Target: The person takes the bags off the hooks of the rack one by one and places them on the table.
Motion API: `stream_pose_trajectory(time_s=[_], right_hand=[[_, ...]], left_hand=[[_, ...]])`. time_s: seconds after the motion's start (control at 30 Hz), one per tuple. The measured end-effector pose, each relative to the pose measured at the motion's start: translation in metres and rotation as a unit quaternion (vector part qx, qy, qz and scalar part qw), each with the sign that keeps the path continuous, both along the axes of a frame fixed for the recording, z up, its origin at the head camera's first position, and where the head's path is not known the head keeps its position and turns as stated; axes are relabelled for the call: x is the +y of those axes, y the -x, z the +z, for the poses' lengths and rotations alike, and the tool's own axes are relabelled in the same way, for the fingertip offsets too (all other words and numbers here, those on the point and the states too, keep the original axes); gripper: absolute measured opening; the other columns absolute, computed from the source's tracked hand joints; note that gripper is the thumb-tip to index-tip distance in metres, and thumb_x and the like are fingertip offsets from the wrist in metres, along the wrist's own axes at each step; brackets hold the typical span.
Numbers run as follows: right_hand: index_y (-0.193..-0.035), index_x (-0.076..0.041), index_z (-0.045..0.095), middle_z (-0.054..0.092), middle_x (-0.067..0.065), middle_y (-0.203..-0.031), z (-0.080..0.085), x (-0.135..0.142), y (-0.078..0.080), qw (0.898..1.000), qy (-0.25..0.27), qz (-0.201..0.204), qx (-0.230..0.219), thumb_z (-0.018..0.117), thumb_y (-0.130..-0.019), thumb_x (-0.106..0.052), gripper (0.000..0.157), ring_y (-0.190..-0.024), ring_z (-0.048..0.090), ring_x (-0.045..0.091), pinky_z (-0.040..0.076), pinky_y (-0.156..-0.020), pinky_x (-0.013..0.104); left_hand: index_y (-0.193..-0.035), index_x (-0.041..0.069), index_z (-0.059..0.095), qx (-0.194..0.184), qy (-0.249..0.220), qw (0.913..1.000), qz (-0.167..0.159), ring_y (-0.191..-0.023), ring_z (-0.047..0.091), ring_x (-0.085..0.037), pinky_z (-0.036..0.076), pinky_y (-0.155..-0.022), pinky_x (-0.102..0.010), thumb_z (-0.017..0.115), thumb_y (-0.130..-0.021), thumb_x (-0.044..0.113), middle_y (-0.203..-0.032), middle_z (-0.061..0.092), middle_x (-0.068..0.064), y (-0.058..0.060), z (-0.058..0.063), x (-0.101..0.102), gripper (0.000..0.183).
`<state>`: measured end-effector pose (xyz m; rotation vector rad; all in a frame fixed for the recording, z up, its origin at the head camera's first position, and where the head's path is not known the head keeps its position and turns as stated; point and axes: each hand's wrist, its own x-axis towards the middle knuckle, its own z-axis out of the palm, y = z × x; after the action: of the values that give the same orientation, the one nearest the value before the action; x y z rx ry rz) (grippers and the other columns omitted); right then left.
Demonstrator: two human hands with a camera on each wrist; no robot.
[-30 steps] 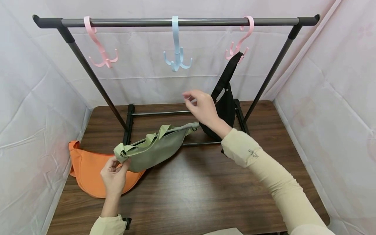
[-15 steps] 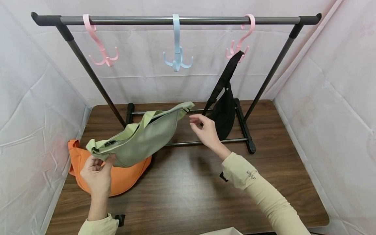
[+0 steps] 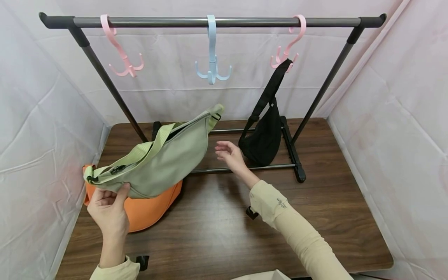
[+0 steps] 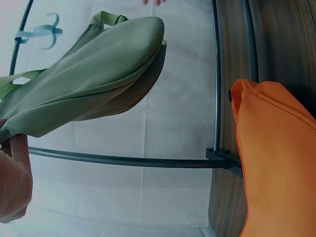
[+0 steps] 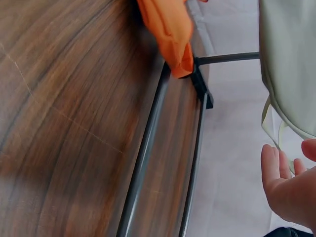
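My left hand [image 3: 109, 212] pinches the lower left end of a sage-green sling bag [image 3: 171, 159], thumb on its near side. The bag tilts in the air, its right end raised, with a light green strap [image 3: 140, 153] looped along its top. My right hand [image 3: 231, 157] is apart from the bag, to the right of it, with relaxed fingers and nothing in them. Behind the green bag an orange bag [image 3: 147, 212] lies on the table, partly covered in the head view. In the left wrist view the green bag [image 4: 94, 79] hangs from my fingers.
A dark metal rack [image 3: 168, 22] spans the table [image 3: 224, 233]. From its bar hang a pink hook [image 3: 122, 54] at left, a blue hook [image 3: 212, 58] in the middle and another pink hook [image 3: 292, 42] at right. A black bag [image 3: 264, 136] hangs by its strap from the right one.
My left hand has carried the green bag leftward, and its right end has risen. My right hand has come down from near the black bag and stays unladen.
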<state>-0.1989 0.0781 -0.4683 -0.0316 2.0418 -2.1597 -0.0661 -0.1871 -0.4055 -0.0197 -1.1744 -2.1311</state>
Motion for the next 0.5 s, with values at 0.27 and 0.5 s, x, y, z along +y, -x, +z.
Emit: stream_pose_trajectory(time_s=[0.27,0.5], right_hand=[[-0.128,0.0,0.045,0.051,0.022,-0.119,-0.001,-0.019,0.009,0.997,0.057,-0.003,-0.048,0.05,-0.088,0.003,0.041,-0.102,0.056,0.027,0.046,-0.093,0.043],[-0.122,-0.002,0.05,0.057,0.005,-0.099,-0.002,-0.026,0.01,0.995,0.057,-0.009,-0.081,0.054,-0.086,-0.003,0.036,-0.081,0.057,0.008,0.045,-0.092,0.046]], left_hand=[[-0.1,-0.017,0.058,0.001,0.011,0.9999,-0.003,-0.07,0.065,-0.016,0.053,-0.06,-0.02,0.056,-0.072,-0.025,-0.082,0.069,-0.013,-0.005,0.001,-0.001,0.029],[-0.102,-0.014,0.059,-0.024,-0.009,0.9992,-0.032,-0.073,0.065,-0.016,0.053,-0.063,-0.02,0.055,-0.075,-0.024,-0.084,0.069,-0.013,-0.004,-0.007,-0.005,0.03]])
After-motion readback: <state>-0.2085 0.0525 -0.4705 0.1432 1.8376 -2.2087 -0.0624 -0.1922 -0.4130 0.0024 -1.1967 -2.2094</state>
